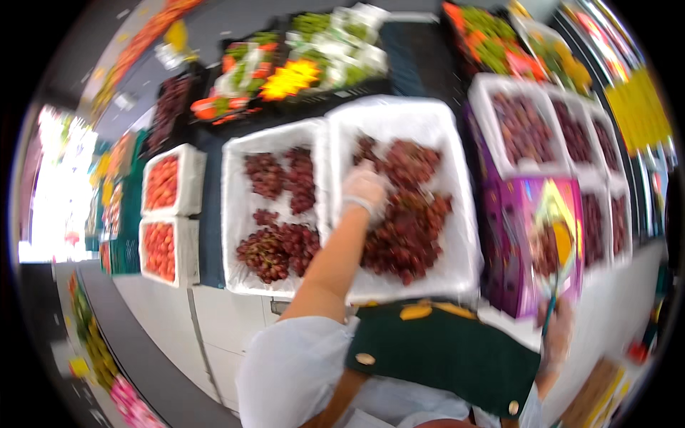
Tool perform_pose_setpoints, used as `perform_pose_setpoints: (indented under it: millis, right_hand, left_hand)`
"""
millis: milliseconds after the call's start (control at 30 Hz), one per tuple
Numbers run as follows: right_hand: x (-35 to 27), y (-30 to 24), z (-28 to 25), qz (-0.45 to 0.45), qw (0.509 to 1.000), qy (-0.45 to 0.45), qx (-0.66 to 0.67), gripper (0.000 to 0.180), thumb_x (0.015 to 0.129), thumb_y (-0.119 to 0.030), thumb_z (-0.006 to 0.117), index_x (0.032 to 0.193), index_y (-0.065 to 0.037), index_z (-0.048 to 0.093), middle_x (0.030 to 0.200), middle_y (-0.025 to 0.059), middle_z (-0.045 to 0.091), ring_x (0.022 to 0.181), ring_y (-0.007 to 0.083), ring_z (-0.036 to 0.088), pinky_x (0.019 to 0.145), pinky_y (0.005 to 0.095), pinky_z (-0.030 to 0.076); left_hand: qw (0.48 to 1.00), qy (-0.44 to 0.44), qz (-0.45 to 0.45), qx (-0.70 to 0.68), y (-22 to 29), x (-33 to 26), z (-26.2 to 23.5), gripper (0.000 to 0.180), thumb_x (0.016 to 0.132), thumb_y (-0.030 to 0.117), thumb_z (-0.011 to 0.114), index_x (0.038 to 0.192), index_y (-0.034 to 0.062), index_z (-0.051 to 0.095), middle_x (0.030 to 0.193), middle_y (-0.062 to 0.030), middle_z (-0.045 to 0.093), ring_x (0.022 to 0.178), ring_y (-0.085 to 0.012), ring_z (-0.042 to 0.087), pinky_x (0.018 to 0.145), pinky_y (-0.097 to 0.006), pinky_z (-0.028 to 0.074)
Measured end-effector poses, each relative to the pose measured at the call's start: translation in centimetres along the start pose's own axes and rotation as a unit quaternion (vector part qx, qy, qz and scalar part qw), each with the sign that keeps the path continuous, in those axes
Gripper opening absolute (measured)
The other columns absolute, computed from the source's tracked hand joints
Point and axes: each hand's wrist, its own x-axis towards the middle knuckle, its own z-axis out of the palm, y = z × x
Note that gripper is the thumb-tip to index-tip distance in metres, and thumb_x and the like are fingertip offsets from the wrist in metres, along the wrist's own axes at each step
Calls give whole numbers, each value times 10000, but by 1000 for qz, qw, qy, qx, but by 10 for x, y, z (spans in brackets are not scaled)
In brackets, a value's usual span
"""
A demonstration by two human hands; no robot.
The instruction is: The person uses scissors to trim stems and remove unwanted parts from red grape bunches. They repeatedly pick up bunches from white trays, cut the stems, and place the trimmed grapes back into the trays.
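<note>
My left hand (365,187), in a clear glove, reaches into the right white foam box (457,235). Its fingers look closed on a small bunch of red grapes (366,148) at the box's upper left, though they are blurred. Beside and below it lie more bunches of red grapes (403,239). Off to the right, my gloved right hand (556,335) is closed round a slim tool with a teal handle (550,314). The tool points up in front of a purple printed carton (510,246); its tip is hard to make out.
Left of the box stands another white foam box (235,214) with red grapes. White crates of red fruit (160,250) are farther left. Black trays of wrapped green grapes (310,64) lie behind. White boxes of dark grapes (524,128) stand at right, beyond the carton.
</note>
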Motion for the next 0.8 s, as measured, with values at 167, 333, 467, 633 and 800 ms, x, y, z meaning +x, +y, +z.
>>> perform_pose_setpoints:
  millis: [167,333,467,633,800]
  right_hand:
    - [16,9,-19,-24,994,-55,-93,409,899,-414,659,1107,-62,679,779,103,702,689,195,638,637,336,504]
    - [47,10,-12,-55,986,-19,-157,263,877,-287,689,936,-30,694,759,118,707,692,206,662,659,352,506]
    - [59,3,-11,-65,982,-24,-175,259,874,-283,687,922,-28,687,745,114,696,679,203,656,641,350,499]
    - [72,-3,-7,-65,980,-29,-187,254,870,-277,686,905,-26,679,727,110,682,663,198,649,620,348,489]
    - [83,-9,-6,-76,978,-37,-193,250,867,-272,684,887,-24,670,709,105,669,647,194,642,598,346,480]
  left_hand:
    - [985,143,87,34,49,48,20,242,851,154,520,999,70,692,1034,-169,681,967,-325,657,876,-426,520]
    - [989,112,74,54,62,104,44,324,923,124,422,1154,19,622,1245,-170,614,1152,-283,591,988,-375,443]
    - [980,181,63,44,65,121,54,293,869,132,521,1101,25,665,1158,-159,659,1088,-272,629,910,-377,485]
    - [985,126,51,102,79,121,38,242,771,187,660,947,34,726,1021,-151,709,961,-264,684,767,-391,538]
    - [997,56,14,48,77,134,32,241,797,235,689,1002,130,759,1092,-77,710,1037,-244,664,786,-387,515]
